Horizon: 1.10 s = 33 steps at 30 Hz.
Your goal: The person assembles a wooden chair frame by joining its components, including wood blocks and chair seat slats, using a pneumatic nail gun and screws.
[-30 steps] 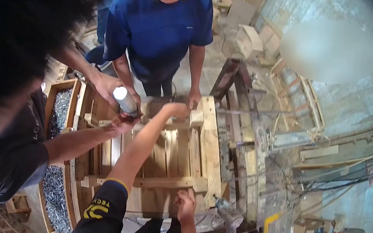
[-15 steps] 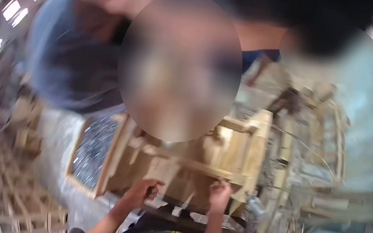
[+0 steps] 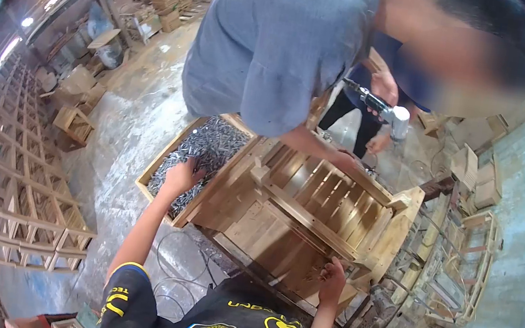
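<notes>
My left hand (image 3: 181, 178) reaches into a wooden tray (image 3: 148, 178) of loose metal screws (image 3: 213, 142). Its thumb and index finger are apart and touch the pile; the other fingers are partly hidden. Over the near right part of a slatted wooden furniture frame (image 3: 311, 201) is my right hand (image 3: 331, 282), its fingers curled inward. Small dark bits show by those fingertips, too small to name. The frame lies on its side, with a long rail across its middle and slats inside.
A co-worker in a grey-blue shirt (image 3: 278, 52) leans over the frame's far side, one arm touching it. Behind, another person's hand is by a power driver (image 3: 378, 105). Stacked wooden frames (image 3: 23, 197) stand left; a hose (image 3: 171, 265) lies on the floor.
My left hand has moved left from above the wooden frame into the tray of screws. My right hand stays near the frame's right end. The co-worker no longer fills the upper middle view.
</notes>
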Available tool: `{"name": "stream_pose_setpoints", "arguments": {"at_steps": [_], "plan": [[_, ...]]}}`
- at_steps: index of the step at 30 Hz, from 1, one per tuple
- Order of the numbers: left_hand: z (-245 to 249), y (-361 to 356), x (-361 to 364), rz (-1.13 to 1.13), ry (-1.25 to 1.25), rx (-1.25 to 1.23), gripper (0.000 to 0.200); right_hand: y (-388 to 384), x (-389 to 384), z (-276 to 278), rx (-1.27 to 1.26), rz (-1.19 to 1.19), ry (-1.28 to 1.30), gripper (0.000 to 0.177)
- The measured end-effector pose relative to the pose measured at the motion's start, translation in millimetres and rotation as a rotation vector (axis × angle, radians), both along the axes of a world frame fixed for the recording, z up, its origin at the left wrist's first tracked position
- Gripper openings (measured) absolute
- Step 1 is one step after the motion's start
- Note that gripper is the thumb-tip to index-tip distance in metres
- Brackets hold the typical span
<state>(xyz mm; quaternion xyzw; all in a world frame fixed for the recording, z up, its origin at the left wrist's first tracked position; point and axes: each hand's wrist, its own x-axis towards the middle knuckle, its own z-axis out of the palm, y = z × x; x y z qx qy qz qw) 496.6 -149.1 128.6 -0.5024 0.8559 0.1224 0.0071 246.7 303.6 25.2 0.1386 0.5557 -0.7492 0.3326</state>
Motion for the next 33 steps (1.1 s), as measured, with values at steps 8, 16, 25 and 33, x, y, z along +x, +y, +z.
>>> {"name": "stream_pose_setpoints", "arguments": {"at_steps": [8, 16, 25, 33], "plan": [[-22.9, -6.7, 12.8, -0.132, 0.086, 0.010, 0.043, 1.9, 15.5, 28.2, 0.106, 0.017, 0.030, 0.037], [-23.8, -1.8, 25.9, -0.186, 0.263, -0.071, 0.025, 3.8, 28.6, 14.7, 0.117, 0.041, 0.033, 0.036], [-23.2, 2.0, 45.5, 0.539, 1.046, 0.569, 0.037, 20.7, 10.1, -33.5, 0.237, -0.169, -0.107, 0.018], [-5.5, 57.8, 36.3, 0.632, 1.410, 1.085, 0.025, 19.6, 29.6, 26.3, 0.270, -0.001, 0.080, 0.025]]}}
